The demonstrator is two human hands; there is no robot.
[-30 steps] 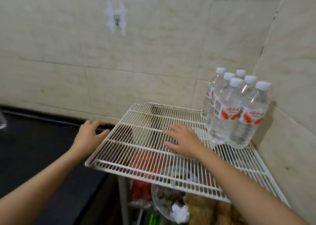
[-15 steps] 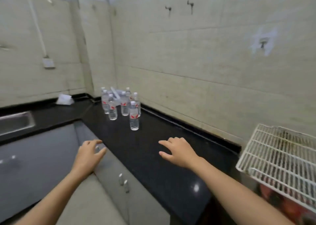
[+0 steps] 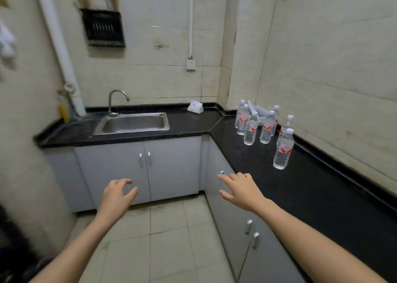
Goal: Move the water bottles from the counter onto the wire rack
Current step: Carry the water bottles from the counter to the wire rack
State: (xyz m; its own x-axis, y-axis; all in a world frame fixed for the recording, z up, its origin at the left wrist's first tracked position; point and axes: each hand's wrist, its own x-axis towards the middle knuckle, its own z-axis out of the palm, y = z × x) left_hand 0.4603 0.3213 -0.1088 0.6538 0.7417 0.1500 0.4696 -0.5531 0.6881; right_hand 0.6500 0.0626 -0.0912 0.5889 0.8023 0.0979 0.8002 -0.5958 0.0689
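Several clear water bottles with white caps and red-and-white labels stand on the black counter [image 3: 318, 188] along the right wall. The nearest bottle [image 3: 283, 148] stands alone; a cluster [image 3: 255, 123] sits farther back toward the corner. My left hand [image 3: 117, 193] hovers over the floor, fingers curled and apart, holding nothing. My right hand [image 3: 239, 188] is stretched forward at the counter's front edge, fingers spread, empty, well short of the nearest bottle. The wire rack is out of view.
A steel sink [image 3: 132, 122] with a tap is set in the counter's back run. A white crumpled bag [image 3: 195, 106] lies near the corner. Grey cabinet doors [image 3: 171, 166] run below the counter. A dark utensil rack [image 3: 103, 28] hangs on the wall.
The view has swung left from the wire rack to the counter corner. Both hands came off the rack and now reach forward, empty, toward the bottles on the counter.
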